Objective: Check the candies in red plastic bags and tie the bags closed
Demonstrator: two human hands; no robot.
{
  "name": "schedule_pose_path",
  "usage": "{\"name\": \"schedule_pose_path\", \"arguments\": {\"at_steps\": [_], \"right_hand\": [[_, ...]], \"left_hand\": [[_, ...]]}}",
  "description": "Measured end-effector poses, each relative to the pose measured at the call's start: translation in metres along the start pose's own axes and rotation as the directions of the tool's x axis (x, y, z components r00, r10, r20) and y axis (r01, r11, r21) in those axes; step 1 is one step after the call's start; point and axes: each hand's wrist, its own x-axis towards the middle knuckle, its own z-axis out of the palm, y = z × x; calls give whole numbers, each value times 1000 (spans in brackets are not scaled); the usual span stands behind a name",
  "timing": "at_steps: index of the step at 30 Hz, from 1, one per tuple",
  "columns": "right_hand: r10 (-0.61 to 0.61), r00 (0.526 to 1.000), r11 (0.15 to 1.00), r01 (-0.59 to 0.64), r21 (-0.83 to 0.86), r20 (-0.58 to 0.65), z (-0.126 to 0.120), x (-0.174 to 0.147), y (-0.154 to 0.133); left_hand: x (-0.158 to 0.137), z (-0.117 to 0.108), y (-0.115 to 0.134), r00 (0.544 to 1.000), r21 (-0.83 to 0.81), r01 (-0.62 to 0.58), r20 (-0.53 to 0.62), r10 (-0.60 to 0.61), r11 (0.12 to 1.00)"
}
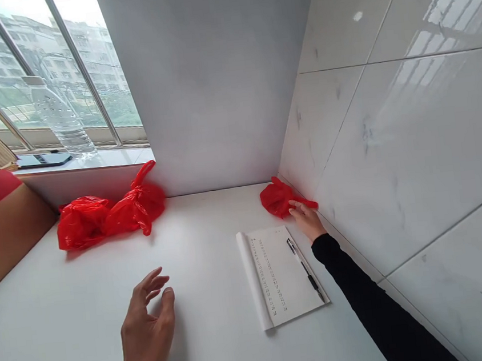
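Fingertips [293,205] of my right hand [306,219] are stretched out and resting on the small red plastic bag [278,198], laid flat against it rather than closed around it. That bag is a crumpled, glossy red bundle, scrunched tight with one thin tail poking toward the tiled wall [392,141] — it sits in the far right corner of the white tabletop [214,332], touching the wall's base. My left hand [147,328] hovers over the table nearer me, fingers loosely spread and curled, gripping nothing. Just beside my right wrist lies an open notebook [279,277] with a pen [304,269] resting along its right edge. Well apart, at the far left, two larger red bags [111,214] sit together — below a window sill holding a clear water bottle [62,116] and a phone [43,160]. A cardboard box [0,229] stands at the left edge.
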Motion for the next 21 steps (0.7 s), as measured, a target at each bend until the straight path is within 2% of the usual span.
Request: {"name": "schedule_pose_path", "arguments": {"at_steps": [3,7,10,13,15,16,19,20,21], "right_hand": [[47,999,997,-46,-61,7,10,28,6],[24,998,998,-21,-60,49,21,27,-9],[-52,988,999,53,-3,143,35,-7,-34],[-127,946,991,110,72,299,48,-69,-59],[-173,896,984,138,113,410,53,-122,-66],[-216,851,976,179,122,479,55,-150,-65],[-205,722,953,302,-35,661,52,-224,-51],[-211,647,933,357,-47,733,48,-243,-46],[-233,551,910,413,-19,801,43,-259,-42]], "left_hand": [[2,-2,-2,1000,-22,3,0,-3,1000],[-3,-2,-6,1000,-49,-4,3,4,999],[-7,-4,-6,1000,-76,3,15,-2,997],[-17,-7,-2,998,-124,12,61,-5,992],[-30,-10,1,993,-157,15,122,4,987],[-38,-12,3,987,-175,18,161,10,984],[-68,-22,4,955,-250,74,295,3,966],[-78,-26,3,944,-267,98,330,-4,959],[-88,-30,1,937,-270,112,349,-12,956]]}}
